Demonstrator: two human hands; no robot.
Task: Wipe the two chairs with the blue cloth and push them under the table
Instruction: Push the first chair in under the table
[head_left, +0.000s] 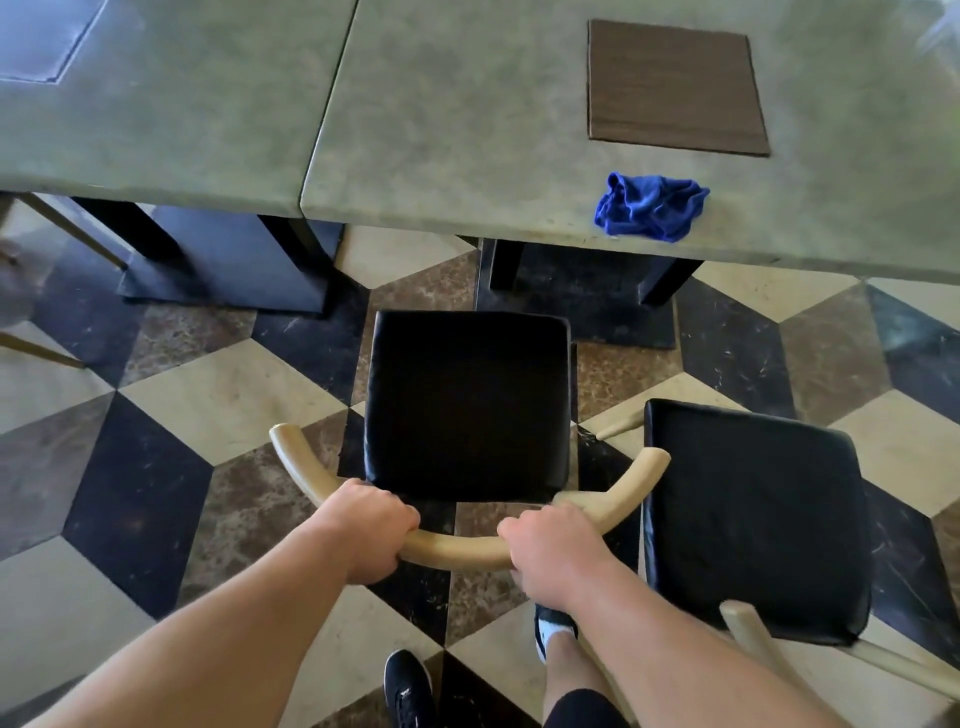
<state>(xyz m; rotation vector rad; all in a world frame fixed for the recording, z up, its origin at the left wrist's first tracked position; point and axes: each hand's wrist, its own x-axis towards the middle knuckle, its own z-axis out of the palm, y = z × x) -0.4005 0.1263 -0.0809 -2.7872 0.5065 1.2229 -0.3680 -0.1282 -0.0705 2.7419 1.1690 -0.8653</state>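
Seen from the head camera, looking down: a person stands behind the near chair (467, 405), a black-cushioned seat with a pale, curved wooden back rail (457, 552), and holds that rail with both bare hands. The left hand (371, 535) is wrapped over the rail's left bend, fingers curled around the wood; the right hand (550, 551) grips the rail on the other side of its middle in the same way, knuckles up. The chair faces the table (467, 130) with its seat out on the open floor, its front edge short of the table's lip and near the dark pedestal base (576, 306). Just beside it on the right stands the second chair (753, 519) — same black cushion, same pale frame — turned at a slight angle and set further back from the table, with neither hand on it. The blue cloth (649, 208) lies crumpled on the tabletop close to the near edge, well apart from both hands, and just in front of a brown square panel (675, 88) set in the mottled grey-green top. A neighbouring table (156, 104) butts against the first on the left. Underfoot is a floor (208, 389) of cream, brown and black marble lozenges — and a black shoe (408, 686) shows at the bottom of the frame, the other foot (553, 629) partly hidden behind the right forearm.
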